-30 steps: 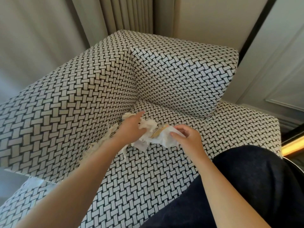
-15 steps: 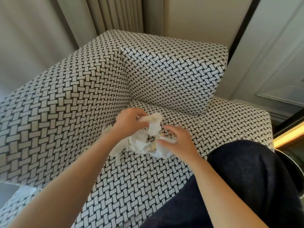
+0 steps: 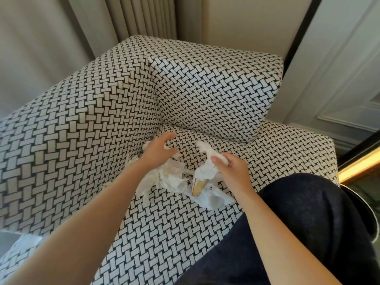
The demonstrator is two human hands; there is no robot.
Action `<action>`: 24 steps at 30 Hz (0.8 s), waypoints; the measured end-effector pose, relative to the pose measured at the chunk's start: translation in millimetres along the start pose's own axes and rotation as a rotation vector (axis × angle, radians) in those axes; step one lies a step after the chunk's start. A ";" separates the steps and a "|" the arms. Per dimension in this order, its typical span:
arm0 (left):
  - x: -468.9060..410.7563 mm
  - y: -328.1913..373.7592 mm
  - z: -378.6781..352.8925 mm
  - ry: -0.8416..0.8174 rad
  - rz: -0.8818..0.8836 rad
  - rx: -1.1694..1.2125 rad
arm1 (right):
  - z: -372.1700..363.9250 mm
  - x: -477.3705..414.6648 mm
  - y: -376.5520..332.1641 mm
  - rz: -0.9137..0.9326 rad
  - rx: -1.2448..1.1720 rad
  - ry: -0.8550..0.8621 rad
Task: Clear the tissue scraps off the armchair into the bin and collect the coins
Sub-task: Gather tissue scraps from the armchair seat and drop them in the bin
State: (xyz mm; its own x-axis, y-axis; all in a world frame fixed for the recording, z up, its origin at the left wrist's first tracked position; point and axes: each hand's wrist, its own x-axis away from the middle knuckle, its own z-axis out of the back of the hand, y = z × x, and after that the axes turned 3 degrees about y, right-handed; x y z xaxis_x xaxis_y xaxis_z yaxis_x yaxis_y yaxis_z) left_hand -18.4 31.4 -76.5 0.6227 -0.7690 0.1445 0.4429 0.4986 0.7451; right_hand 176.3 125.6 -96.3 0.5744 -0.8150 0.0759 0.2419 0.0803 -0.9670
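Tissue scraps [image 3: 169, 178] lie in a crumpled white heap, right in the middle of the armchair [image 3: 86, 140] seat. Nearest the camera, a knee in dark trousers [image 3: 298, 233] covers the seat's front right part. Just beyond it, flat on the seat, lies a white wrapper [image 3: 213, 197] with a tan strip [image 3: 197, 187] at its left edge, touching the heap. Over that, the right hand [image 3: 231, 170] has its fingers curled tight round a tissue wad [image 3: 205, 153], whose tail trails down towards the wrapper. Further in, the left hand [image 3: 158, 151] hooks thumb and fingers into the heap's far end, pinching tissue close to the seat's back corner. Behind the seat, beyond the armchair's back, hang pale curtains [image 3: 51, 48].
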 end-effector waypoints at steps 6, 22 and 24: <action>-36.8 -48.4 -3.4 -0.192 0.045 -0.473 | -1.0 -2.5 5.0 -0.052 -0.013 0.115; -30.7 -46.2 8.1 0.063 0.115 -0.696 | 3.0 -5.3 11.6 -0.115 0.153 0.008; -28.8 -41.9 10.1 0.115 0.131 -0.670 | 4.0 -3.9 11.5 -0.127 0.191 -0.009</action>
State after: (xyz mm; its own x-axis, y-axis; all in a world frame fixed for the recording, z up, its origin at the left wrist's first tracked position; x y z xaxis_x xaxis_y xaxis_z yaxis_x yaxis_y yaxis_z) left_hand -61.4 28.7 -105.4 0.7465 -0.6566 0.1082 0.6392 0.7527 0.1578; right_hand 180.0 132.0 -106.7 0.5365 -0.8205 0.1972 0.4557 0.0850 -0.8861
